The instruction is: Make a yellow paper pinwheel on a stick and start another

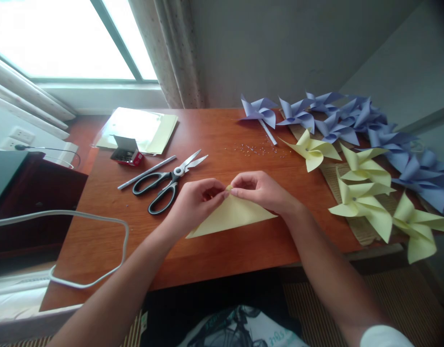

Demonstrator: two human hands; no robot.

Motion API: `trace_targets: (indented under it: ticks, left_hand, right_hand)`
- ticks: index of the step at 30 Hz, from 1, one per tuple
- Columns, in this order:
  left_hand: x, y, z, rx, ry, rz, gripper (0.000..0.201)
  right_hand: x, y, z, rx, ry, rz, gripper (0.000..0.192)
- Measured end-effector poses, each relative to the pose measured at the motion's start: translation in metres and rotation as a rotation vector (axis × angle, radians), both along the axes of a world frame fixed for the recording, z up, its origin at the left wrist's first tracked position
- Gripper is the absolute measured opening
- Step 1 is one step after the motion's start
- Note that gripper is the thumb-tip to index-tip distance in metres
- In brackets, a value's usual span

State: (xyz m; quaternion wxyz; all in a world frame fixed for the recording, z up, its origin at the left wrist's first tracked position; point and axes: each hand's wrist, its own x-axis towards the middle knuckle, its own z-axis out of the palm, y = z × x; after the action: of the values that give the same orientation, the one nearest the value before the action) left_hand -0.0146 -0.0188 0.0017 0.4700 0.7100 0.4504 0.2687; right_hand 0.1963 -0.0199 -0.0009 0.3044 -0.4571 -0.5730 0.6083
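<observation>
Both forearms are seen reaching in over the near edge of the wooden bench (222, 260), where a pale yellow paper triangle (232, 217) lies flat and smooth, its top corner pinched in a narrow grip by the left hand (195, 202) and right hand (260, 190). Black-handled scissors (167, 183) are laid just left, yellow pinwheels (362, 193) right, with bare wood left between.

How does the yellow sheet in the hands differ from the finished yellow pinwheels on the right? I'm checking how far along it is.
The yellow sheet lies folded flat as a triangle; the yellow pinwheels have curled vanes gathered at a centre. The sheet's top corner is pinched by the left hand and right hand; the pinwheels lie untouched. The sheet is a single piece mid-table; the pinwheels cluster at the right edge. Both are the same pale yellow paper.
</observation>
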Motion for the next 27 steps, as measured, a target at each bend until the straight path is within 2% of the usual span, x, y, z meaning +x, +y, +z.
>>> trace_targets:
  ticks: [4, 8, 17, 27]
  left_hand:
    - [0.001, -0.0014, -0.0104, -0.157, -0.13, 0.024, 0.025]
    - [-0.0005, -0.0036, -0.0126, -0.24, -0.193, 0.069, 0.025]
    - [-0.0024, -0.0033, -0.0108, -0.229, -0.185, 0.092, 0.027]
    - [-0.0018, -0.0048, -0.0104, -0.256, -0.199, 0.083, 0.025]
  right_hand:
    - [-0.001, -0.0041, -0.0042, 0.065, -0.056, -0.019, 0.02]
    - [-0.0033, -0.0065, -0.0074, 0.112, -0.083, -0.046, 0.02]
    - [-0.0052, -0.0078, -0.0067, 0.14, -0.089, -0.114, 0.019]
    - [-0.0055, -0.0088, -0.0018, 0.155, -0.131, -0.089, 0.016]
